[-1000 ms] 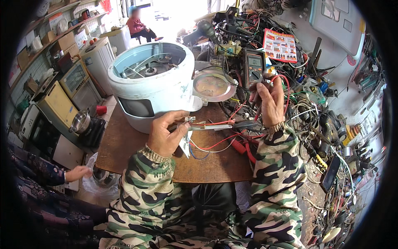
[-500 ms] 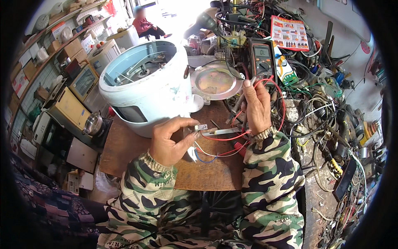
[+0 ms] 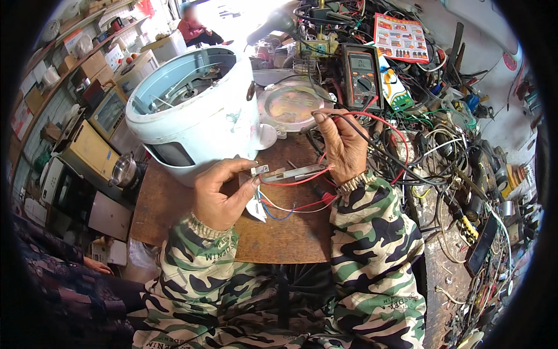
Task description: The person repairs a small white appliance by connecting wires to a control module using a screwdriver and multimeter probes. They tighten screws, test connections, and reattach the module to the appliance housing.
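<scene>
Shelves (image 3: 70, 64) crowd the far left, stacked with boxes and old appliances, a yellowish box-shaped unit (image 3: 90, 148) and a small steel pot (image 3: 123, 170) sitting below them. Down in the lower left corner another person's hand (image 3: 96, 266) rests near the floor clutter. Moving in, a pale blue cooker body (image 3: 195, 110) lies tilted on the brown wooden board (image 3: 285, 238), its open top turned up and away, bare innards showing. Just beneath it, left hand (image 3: 221, 195) is up off the board, thumb and forefinger pinched shut on one end of a slim metal strip part (image 3: 288, 172), with red, white and blue wires (image 3: 288, 205) looping from it down across the board. The strip runs level between both hands, hanging above the board right in front of the cooker. Right hand (image 3: 343, 145) takes the other end against its palm, fingers curled around it, forefinger raised with a red test lead (image 3: 386, 125) and a black one running past the fingertip. Behind the hands sits a round metal lid (image 3: 290, 104), and beside that a dark multimeter (image 3: 361, 75) stands propped up. Further right, a red printed card (image 3: 406, 38) leans at the back, and the bench (image 3: 447, 273) runs off under a thick tangle of cables and tools (image 3: 465, 151). Both sleeves are camouflage.
</scene>
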Available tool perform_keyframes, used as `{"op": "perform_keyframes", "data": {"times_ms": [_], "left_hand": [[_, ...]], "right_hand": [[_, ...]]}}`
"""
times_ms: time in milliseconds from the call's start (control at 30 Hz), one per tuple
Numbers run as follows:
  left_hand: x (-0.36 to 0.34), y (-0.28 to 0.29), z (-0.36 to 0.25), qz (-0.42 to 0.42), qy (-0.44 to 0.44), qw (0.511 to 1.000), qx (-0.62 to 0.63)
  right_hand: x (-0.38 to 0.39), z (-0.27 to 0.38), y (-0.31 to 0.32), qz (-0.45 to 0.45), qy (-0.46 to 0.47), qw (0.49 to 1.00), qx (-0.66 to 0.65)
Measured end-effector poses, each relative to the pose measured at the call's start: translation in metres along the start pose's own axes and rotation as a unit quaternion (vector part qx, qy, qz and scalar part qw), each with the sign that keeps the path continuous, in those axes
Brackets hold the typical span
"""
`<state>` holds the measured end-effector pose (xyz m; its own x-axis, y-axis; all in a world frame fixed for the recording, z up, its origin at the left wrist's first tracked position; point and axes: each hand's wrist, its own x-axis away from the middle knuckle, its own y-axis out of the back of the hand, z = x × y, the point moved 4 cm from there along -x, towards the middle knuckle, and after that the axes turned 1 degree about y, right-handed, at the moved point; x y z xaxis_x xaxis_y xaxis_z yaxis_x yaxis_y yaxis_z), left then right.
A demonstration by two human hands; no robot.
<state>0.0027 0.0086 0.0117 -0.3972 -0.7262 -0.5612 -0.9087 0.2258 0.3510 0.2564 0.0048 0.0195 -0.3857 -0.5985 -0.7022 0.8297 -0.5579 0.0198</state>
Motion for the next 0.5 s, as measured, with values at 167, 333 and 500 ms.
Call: {"op": "perform_keyframes", "data": {"times_ms": [167, 333, 500], "left_hand": [[0.0, -0.003, 0.006, -0.037, -0.008, 0.999, 0.038], [-0.002, -0.003, -0.002, -0.038, 0.0, 0.999, 0.02], [0.003, 0.004, 0.006, -0.05, 0.014, 0.998, 0.027]], "right_hand": [[-0.001, 0.011, 0.002, -0.033, 0.021, 0.997, -0.059], [0.002, 0.003, -0.008, 0.068, 0.089, 0.99, 0.088], [0.004, 0.019, -0.012, 0.199, -0.11, 0.97, 0.088]]}}
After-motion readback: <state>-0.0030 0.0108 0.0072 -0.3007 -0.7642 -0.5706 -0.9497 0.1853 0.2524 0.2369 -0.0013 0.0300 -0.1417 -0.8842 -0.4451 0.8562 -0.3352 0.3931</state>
